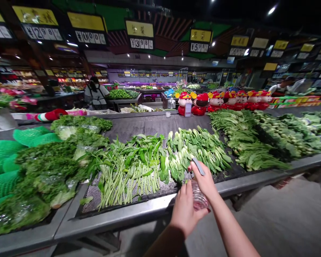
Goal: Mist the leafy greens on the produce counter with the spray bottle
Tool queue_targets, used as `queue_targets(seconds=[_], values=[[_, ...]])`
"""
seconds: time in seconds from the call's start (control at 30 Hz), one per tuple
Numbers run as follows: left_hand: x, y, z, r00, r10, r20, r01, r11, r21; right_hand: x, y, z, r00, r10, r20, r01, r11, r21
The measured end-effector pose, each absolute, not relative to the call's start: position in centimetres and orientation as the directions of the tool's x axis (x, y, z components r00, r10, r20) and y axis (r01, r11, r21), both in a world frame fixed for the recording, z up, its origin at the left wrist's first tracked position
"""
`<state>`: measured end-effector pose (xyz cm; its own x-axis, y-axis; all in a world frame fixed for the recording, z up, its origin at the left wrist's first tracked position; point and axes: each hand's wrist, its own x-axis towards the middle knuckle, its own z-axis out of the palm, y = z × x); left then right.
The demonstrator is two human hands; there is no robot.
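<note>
My left hand [184, 211] is closed round a small clear plastic bottle [198, 197] with a pinkish base, held just over the metal front edge of the vegetable stand [139, 211]. My right hand [205, 181] sits above the bottle, fingers closed on a flat grey piece [198, 166] that sticks up and left from the bottle's top. Both hands hover in front of a heap of pale-stemmed bok choy [195, 150]. Left of it lie long green stalks and leafy greens [131, 167].
Curly lettuce [48, 167] and green mesh nets [5, 167] fill the left side. More bundled greens [251, 142] lie to the right. Red figurines [219, 101] line the back. A person with a backpack [96, 93] stands beyond. Price signs hang overhead. Bare floor [283, 217] lies at right.
</note>
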<state>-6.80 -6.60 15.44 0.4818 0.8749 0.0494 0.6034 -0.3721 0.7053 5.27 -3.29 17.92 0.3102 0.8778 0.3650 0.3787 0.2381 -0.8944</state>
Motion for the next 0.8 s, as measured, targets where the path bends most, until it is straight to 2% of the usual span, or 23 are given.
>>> queue_targets(seconds=[0.23,0.5,0.8], values=[[-5.2,-7.3,14.9,0.446,0.895,0.005,0.626,-0.316,0.713,6.7,-3.5,16.9,0.287,0.896,0.340,0.381,0.218,-0.898],[-3.5,-6.8,16.0,0.474,0.878,0.069,0.589,-0.374,0.717,8.7,-3.2,18.4,0.316,0.882,0.350,0.367,0.226,-0.902],[-2.4,-5.0,15.6,0.498,0.867,-0.022,0.626,-0.342,0.701,9.8,-1.7,17.0,0.363,0.884,0.293,0.386,0.144,-0.911]])
